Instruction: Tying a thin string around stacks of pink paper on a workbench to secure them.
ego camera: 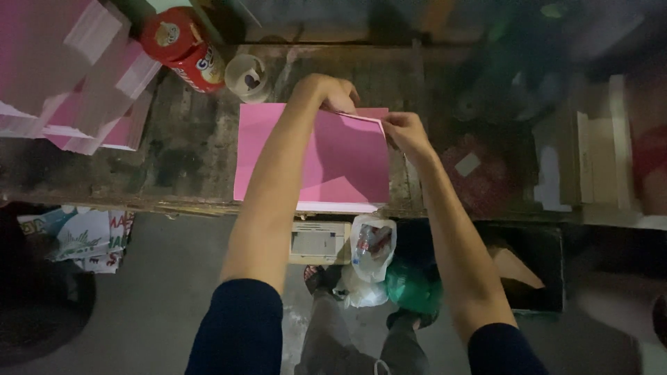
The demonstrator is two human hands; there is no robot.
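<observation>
A pink paper sheet (344, 163) lies on a worn wooden table (187, 149), folded over so its far edge lifts near the hands. My left hand (332, 94) pinches the sheet's far edge near the top middle. At the top right corner of the same sheet, my right hand (405, 132) grips the folded edge. Both forearms reach forward over the table from dark sleeves.
Stacks of pink paper (76, 76) fill the table's left end. A red tin (184, 50) and a small round cup (248, 78) stand behind the sheet. On the floor are a plastic bag with a bottle (372, 253), a green bag (413, 285) and a box (318, 243).
</observation>
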